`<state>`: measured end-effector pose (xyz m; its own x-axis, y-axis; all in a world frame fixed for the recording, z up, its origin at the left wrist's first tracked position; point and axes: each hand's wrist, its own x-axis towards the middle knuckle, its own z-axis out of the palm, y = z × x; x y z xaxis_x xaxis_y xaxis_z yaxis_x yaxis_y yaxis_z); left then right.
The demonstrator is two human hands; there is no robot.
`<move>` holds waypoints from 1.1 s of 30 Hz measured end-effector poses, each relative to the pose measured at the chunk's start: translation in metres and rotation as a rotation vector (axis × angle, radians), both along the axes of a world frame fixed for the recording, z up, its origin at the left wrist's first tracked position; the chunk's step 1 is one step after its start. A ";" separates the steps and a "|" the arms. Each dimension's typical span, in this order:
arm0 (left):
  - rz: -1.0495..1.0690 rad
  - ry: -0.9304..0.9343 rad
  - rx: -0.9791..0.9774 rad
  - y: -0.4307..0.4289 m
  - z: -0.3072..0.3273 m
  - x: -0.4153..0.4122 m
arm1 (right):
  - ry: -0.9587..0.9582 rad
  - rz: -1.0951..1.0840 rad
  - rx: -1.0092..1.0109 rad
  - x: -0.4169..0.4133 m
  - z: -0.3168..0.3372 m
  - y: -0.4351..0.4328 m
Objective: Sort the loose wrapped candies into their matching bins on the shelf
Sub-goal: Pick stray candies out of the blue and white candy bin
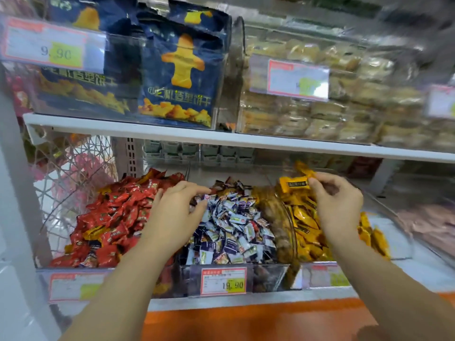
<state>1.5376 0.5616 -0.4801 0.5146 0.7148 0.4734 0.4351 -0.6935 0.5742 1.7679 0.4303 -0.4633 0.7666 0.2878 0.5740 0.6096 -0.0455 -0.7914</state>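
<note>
Right hand (337,205), right of centre: thumb and fingers pinch a yellow candy (294,183) by its right end, held just above the yellow bin (384,217). Candy is clear of the pile below, roughly level, label facing camera. A second yellow wrapper sticks up just behind it.

Left hand (176,212), centre: palm down, fingers curled and slightly spread, fingertips (203,191) touching the blue-white candies (234,227) at the top of the middle bin (270,274). Can't tell whether it grips anything, underside hidden. Hand straddles the divider between the red and middle bins.

Red candies (110,217), lower left, heaped high. Strays in it: a yellow wrapper (96,232) and a few blue-white ones near the front edge. Brown wrappers sit at the back of the middle bin, and a brownish pile fills the narrow strip between middle and yellow bins.

Edges: clear bin fronts along the bottom carry price tags (223,281). Yellow bin's clear right wall runs diagonally to the lower right, with a few yellow pieces lying against it. White upper shelf (221,137) overhangs the bins; the gap between it and the piles is open, and both hands work in it with room above the knuckles. Tightest at the red heap, which rises closest to the shelf.

Above the shelf: blue snack bags (179,77) upper left, pale packaged cakes (344,99) upper right, both blurred. Wire basket (73,173) at left edge. Orange band along the bottom.
</note>
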 end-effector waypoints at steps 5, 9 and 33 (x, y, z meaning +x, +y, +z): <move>0.032 -0.014 -0.019 -0.002 0.001 0.004 | -0.040 -0.053 -0.224 0.021 -0.005 -0.012; 0.055 -0.009 -0.027 0.005 0.001 0.000 | -0.207 0.073 -0.265 -0.003 0.003 0.006; 0.042 0.021 -0.149 0.031 -0.008 -0.004 | -0.420 0.561 -1.246 -0.014 -0.002 0.152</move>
